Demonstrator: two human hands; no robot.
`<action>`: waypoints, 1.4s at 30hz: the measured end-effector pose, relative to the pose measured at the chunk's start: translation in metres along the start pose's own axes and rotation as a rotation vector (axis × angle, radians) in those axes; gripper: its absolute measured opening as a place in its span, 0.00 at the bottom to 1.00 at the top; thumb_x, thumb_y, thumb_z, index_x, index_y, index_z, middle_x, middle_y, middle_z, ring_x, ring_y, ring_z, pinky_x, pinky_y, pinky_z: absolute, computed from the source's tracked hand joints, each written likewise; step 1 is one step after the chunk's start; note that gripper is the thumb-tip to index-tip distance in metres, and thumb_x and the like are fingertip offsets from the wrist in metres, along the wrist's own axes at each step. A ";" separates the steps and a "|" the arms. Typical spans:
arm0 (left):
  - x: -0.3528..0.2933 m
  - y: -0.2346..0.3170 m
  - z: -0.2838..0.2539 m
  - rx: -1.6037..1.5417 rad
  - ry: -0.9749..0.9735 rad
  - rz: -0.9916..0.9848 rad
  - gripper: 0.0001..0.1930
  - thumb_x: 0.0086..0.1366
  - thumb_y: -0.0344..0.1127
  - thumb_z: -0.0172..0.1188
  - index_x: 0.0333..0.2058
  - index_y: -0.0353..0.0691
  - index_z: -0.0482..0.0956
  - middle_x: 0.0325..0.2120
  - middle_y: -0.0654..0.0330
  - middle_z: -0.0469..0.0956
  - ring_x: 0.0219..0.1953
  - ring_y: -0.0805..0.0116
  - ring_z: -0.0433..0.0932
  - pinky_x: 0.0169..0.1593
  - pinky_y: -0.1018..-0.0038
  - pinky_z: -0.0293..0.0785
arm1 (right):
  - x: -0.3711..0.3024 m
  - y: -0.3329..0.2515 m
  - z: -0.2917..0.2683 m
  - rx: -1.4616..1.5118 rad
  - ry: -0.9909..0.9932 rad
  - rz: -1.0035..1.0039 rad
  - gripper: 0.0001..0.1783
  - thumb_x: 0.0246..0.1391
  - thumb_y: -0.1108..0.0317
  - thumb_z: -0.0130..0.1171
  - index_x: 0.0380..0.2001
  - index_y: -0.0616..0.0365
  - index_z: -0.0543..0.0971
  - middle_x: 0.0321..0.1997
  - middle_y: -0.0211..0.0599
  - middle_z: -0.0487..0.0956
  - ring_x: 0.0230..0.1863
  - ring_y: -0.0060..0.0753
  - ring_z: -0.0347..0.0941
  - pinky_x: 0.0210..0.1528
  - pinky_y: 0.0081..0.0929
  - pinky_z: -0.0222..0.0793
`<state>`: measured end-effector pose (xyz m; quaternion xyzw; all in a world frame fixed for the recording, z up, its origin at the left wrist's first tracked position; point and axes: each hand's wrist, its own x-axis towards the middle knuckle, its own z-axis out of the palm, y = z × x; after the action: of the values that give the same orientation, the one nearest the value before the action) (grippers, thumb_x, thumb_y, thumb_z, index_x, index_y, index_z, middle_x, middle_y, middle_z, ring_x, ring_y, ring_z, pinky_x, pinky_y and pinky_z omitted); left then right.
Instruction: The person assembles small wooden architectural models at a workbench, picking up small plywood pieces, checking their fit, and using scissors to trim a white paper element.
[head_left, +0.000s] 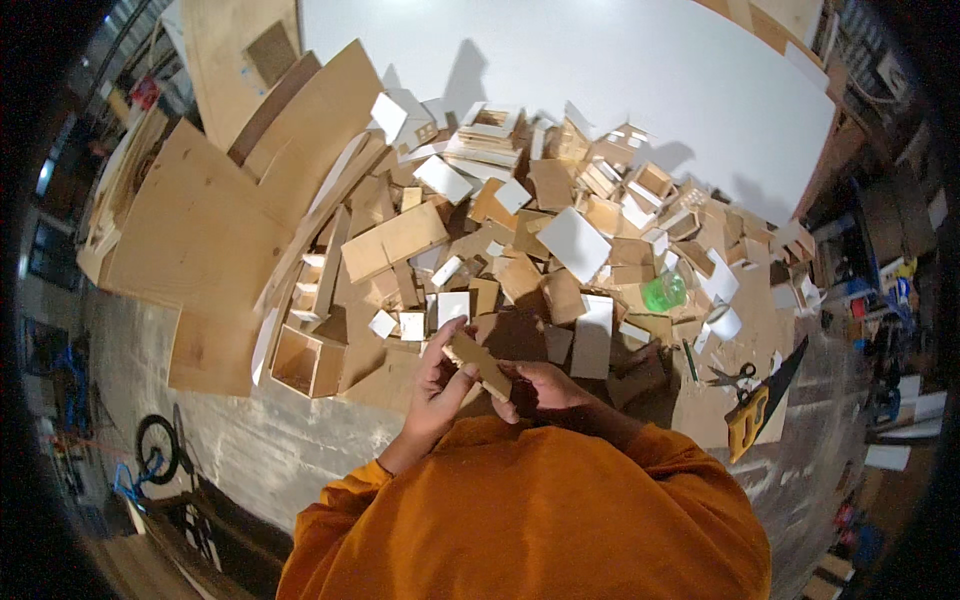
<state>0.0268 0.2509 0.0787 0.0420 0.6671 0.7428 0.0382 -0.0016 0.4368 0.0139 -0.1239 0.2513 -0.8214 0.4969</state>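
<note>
Close to my chest, my left hand (437, 392) grips a small flat tan piece of board (479, 366), its thumb lying along the near edge. My right hand (548, 388) holds the other end of the same piece, with some fingers curled beneath it. The piece is tilted, and whether it is wood or cardboard I cannot tell. Just beyond my hands lies a heap of offcuts in brown and white, among them a white square piece (574, 245), a long tan block (394, 243) and a small white block (412, 326).
Large brown sheets (205, 235) lean at the left, beside an open wooden box (307, 362). At the right lie scissors (733, 378), a yellow-handled saw (748, 422) and a green transparent container (664, 292). A white panel (620, 75) stretches behind the heap.
</note>
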 end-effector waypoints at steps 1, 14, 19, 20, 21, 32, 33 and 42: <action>-0.003 -0.005 -0.002 -0.037 0.008 -0.024 0.27 0.64 0.24 0.50 0.62 0.37 0.58 0.56 0.58 0.65 0.53 0.71 0.66 0.54 0.76 0.65 | -0.001 0.007 -0.002 0.018 0.005 -0.018 0.25 0.62 0.45 0.41 0.42 0.56 0.73 0.25 0.32 0.72 0.26 0.30 0.69 0.30 0.26 0.63; -0.017 -0.011 0.013 -0.090 -0.080 -0.124 0.24 0.71 0.46 0.45 0.60 0.39 0.63 0.51 0.55 0.70 0.52 0.67 0.69 0.54 0.71 0.67 | -0.025 0.053 0.013 0.141 0.047 -0.269 0.17 0.65 0.55 0.43 0.39 0.58 0.72 0.23 0.29 0.71 0.24 0.26 0.68 0.27 0.23 0.64; -0.019 0.007 0.039 -0.021 -0.375 -0.123 0.33 0.63 0.31 0.58 0.64 0.41 0.54 0.53 0.54 0.66 0.50 0.64 0.72 0.52 0.68 0.70 | -0.054 0.083 0.010 0.370 0.541 -0.132 0.16 0.61 0.54 0.48 0.42 0.55 0.72 0.26 0.26 0.72 0.23 0.24 0.67 0.29 0.19 0.64; -0.019 -0.011 0.042 -0.102 -0.392 -0.132 0.38 0.59 0.27 0.62 0.64 0.42 0.51 0.54 0.53 0.65 0.49 0.63 0.73 0.52 0.68 0.71 | -0.059 0.101 -0.006 0.279 0.613 -0.185 0.17 0.61 0.53 0.48 0.43 0.54 0.71 0.27 0.26 0.72 0.23 0.24 0.67 0.29 0.18 0.64; -0.018 -0.014 0.043 -0.116 -0.432 -0.137 0.37 0.59 0.27 0.62 0.64 0.41 0.52 0.53 0.53 0.66 0.49 0.62 0.73 0.52 0.68 0.71 | -0.062 0.103 -0.004 0.241 0.639 -0.202 0.17 0.60 0.53 0.49 0.43 0.54 0.71 0.27 0.26 0.72 0.24 0.24 0.67 0.29 0.18 0.65; -0.025 -0.039 0.070 -0.494 -0.385 -0.414 0.26 0.65 0.36 0.54 0.60 0.42 0.59 0.41 0.59 0.71 0.41 0.66 0.75 0.47 0.68 0.72 | -0.137 0.057 0.021 -0.908 0.747 -0.322 0.14 0.55 0.64 0.56 0.43 0.57 0.72 0.41 0.36 0.75 0.40 0.32 0.71 0.41 0.29 0.69; -0.025 -0.032 0.072 -0.505 -0.346 -0.437 0.25 0.65 0.36 0.54 0.60 0.42 0.59 0.40 0.60 0.71 0.41 0.66 0.75 0.46 0.68 0.72 | -0.149 0.053 0.004 -1.327 0.713 -0.448 0.15 0.53 0.69 0.58 0.43 0.59 0.72 0.44 0.38 0.75 0.43 0.35 0.72 0.45 0.31 0.69; -0.040 -0.014 0.094 -0.505 -0.127 -0.376 0.19 0.69 0.41 0.47 0.57 0.44 0.65 0.21 0.70 0.66 0.18 0.80 0.62 0.20 0.83 0.60 | -0.181 -0.051 0.000 -2.189 0.717 0.066 0.37 0.35 0.75 0.64 0.56 0.58 0.69 0.58 0.45 0.65 0.63 0.53 0.57 0.63 0.46 0.54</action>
<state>0.0776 0.3407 0.0746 -0.0468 0.4540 0.8607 0.2256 0.0455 0.6150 0.0493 -0.2415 0.9595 -0.1380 0.0446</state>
